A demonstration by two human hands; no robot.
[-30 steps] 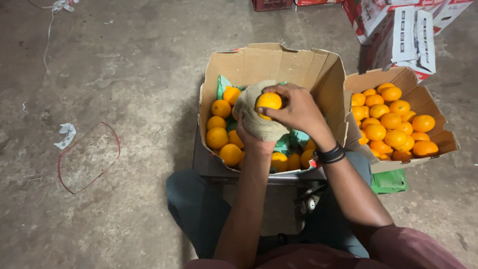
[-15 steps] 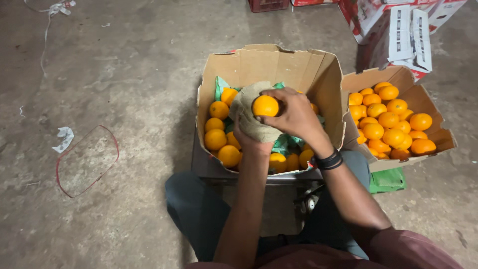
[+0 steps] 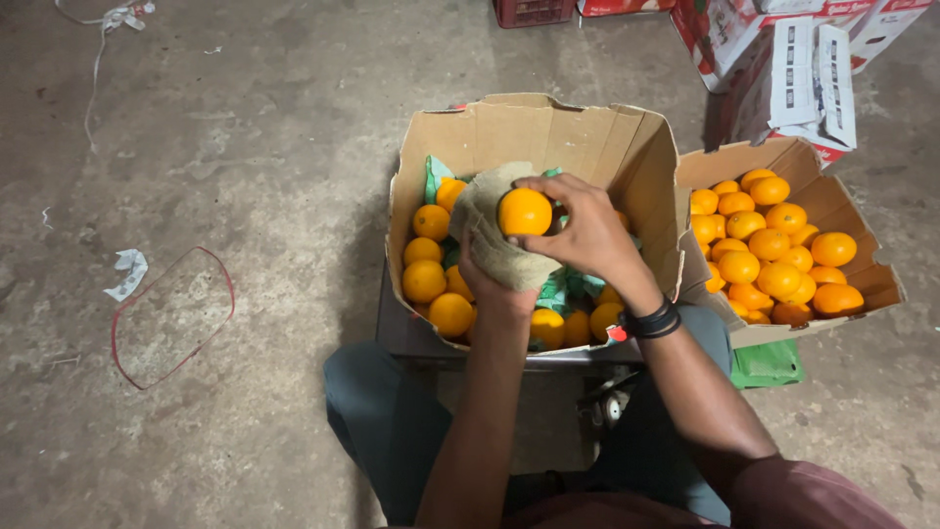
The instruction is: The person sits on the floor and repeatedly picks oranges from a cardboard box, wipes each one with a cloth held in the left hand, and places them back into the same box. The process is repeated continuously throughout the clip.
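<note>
The right hand curls its fingers over an orange, thumb and fingertips closed on the fruit from above and from the right. Under the orange lies a piece of coarse tan cloth, and the left hand is beneath that cloth, cupping it from below — its fingers are mostly hidden by the fabric, though the cloth drapes over the palm and the hand is closed on it. The orange sits pressed against the cloth, held above the middle of the open cardboard box right in front of the person.

That box holds more loose oranges along its left and near sides, lying on green paper lining that shows at the far left corner and under the hands. A dark band circles the right wrist.

Just to the right, touching the first box's side flap, stands a second cardboard box filled with oranges heaped in its middle. A green bag lies on the floor at its near edge.

Farther off, at the far right, are white and red printed cartons. On the grey concrete floor to the left lies a loop of red strap with a scrap of white paper beside it.
</note>
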